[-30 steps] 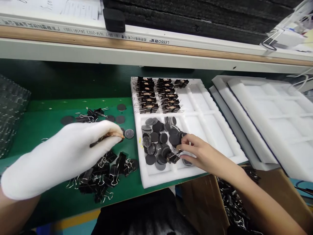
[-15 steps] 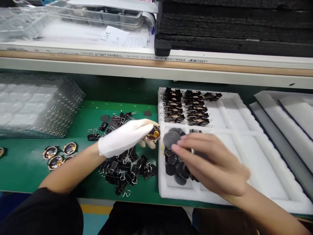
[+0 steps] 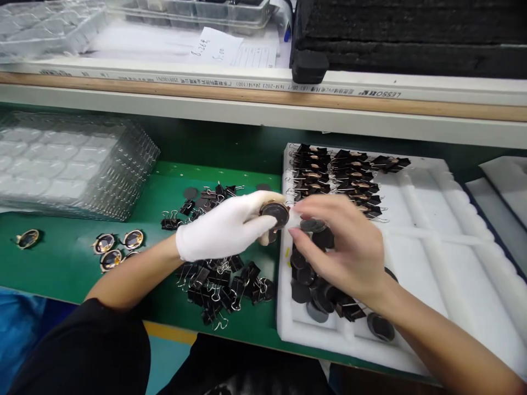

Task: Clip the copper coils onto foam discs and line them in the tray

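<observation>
My left hand, in a white glove, grips a round gold-rimmed case with its thumb over the front. A dark disc now covers the case's face, inside the rim. My right hand is bare and slightly blurred, just right of the case. Its thumb and fingers are apart, with nothing visible between them. Below the left hand lies a pile of black binder clips with silver handles. Under the right hand are loose dark discs in a compartment of the white foam tray, partly hidden by the fingers.
Rows of binder clips clamped on gold-rimmed pieces fill the tray's back left. Several amber-stoned round cases lie left on the green table. Clear plastic trays are stacked behind them. A shelf edge crosses above.
The dark disc has gone from my right fingers onto the amber-faced case in my left hand. My right fingers have parted. The view has shifted left.
</observation>
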{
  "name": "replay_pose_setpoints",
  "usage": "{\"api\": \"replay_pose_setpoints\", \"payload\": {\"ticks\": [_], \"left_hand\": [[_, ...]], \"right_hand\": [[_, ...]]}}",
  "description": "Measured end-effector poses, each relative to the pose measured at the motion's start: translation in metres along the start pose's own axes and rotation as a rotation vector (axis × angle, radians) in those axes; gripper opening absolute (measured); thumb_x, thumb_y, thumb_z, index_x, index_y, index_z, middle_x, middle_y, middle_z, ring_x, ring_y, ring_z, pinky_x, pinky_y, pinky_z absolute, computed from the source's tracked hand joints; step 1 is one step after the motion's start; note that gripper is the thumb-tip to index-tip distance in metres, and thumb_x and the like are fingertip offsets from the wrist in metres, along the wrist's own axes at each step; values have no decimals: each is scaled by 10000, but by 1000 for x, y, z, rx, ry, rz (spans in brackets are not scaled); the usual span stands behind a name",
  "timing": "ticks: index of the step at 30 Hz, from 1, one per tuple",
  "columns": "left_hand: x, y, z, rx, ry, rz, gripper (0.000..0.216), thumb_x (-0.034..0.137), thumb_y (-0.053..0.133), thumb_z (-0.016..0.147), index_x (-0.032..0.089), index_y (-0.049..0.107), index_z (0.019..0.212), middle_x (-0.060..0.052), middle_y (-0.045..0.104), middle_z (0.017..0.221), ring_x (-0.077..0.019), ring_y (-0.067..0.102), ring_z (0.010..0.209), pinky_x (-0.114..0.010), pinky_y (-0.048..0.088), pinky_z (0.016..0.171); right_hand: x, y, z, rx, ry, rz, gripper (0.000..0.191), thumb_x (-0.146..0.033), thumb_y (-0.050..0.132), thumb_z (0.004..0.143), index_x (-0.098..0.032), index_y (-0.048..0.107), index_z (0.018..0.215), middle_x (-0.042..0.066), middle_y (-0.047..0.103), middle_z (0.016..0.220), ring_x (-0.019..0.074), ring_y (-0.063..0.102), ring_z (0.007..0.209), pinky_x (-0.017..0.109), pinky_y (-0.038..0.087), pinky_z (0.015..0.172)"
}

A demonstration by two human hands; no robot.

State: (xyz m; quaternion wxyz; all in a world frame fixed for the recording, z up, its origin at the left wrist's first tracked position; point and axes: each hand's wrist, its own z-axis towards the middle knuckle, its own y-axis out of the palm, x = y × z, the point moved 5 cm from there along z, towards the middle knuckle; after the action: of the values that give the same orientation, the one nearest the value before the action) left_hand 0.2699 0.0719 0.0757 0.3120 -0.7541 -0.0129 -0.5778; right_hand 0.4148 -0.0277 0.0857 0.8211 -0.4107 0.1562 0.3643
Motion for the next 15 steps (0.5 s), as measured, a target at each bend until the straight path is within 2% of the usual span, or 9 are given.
{"api": "replay_pose_setpoints", "payload": {"ticks": [3,6,8,10,12,15], "left_hand": [[3,8,1,-15,19,64,496,311,451,1044,260,398,1535,32,696,837,-129,677,701,-258,534,688],[4,4,-2,-37,37,205,573,379,465,1053,250,296,1585,34,712,858,-133,679,710,-262,522,707],[1,-4,-6,-49,34,458,488,462,473,1050,252,446,1489,27,715,847,-152,681,734,-279,497,715],[-6,-10,-13,-96,18,821,381,537,503,1021,236,666,1188,-10,702,830,-192,675,741,-313,465,708],[-16,-8,-20,-169,4,1149,390,566,592,960,198,705,895,-57,675,809,-236,661,730,-347,434,697],[-29,0,-26,-233,29,1349,308,470,698,893,168,693,832,-102,657,840,-290,654,782,-383,414,719]], "right_hand": [[25,9,-3,-71,464,409,487,-278,783,898,-263,625,1358,72,736,1069,221,728,917,364,642,746],[41,15,-11,-116,728,649,457,-351,847,845,-255,706,1269,24,760,884,189,732,800,338,628,755],[50,11,-13,-74,826,726,374,-383,884,807,-257,775,1142,26,770,881,180,730,801,325,620,771],[55,7,-14,-41,882,789,289,-424,894,791,-259,811,1014,37,780,915,176,724,807,301,608,728],[58,4,-13,-16,899,822,256,-449,899,780,-268,818,941,35,780,914,172,712,804,274,586,668],[57,2,-10,-19,873,853,215,-433,896,791,-295,813,934,11,772,894,163,707,812,249,572,649]]}}
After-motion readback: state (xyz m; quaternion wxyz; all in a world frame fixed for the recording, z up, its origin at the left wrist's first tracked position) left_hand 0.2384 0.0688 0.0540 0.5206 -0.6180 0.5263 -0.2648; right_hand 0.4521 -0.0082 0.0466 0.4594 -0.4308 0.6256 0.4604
